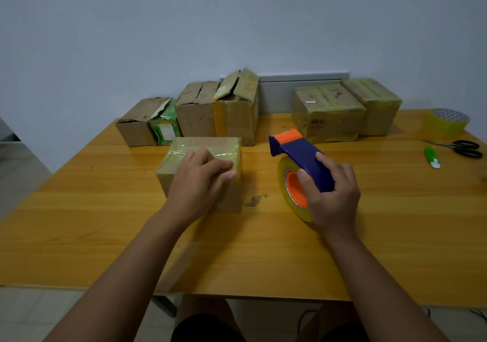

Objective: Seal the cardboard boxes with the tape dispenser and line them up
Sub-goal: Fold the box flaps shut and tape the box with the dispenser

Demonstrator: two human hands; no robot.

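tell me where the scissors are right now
In the head view the scissors lie at the table's far right edge, just beyond the green utility knife and in front of the spare tape roll.

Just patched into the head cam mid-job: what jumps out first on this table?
The blue and orange tape dispenser, gripped by the right hand at centre right, stands out most. Beside it the left hand presses on a taped box near the middle. Along the wall sit four boxes at back left, some with loose flaps, and two tape-wrapped boxes at back right.
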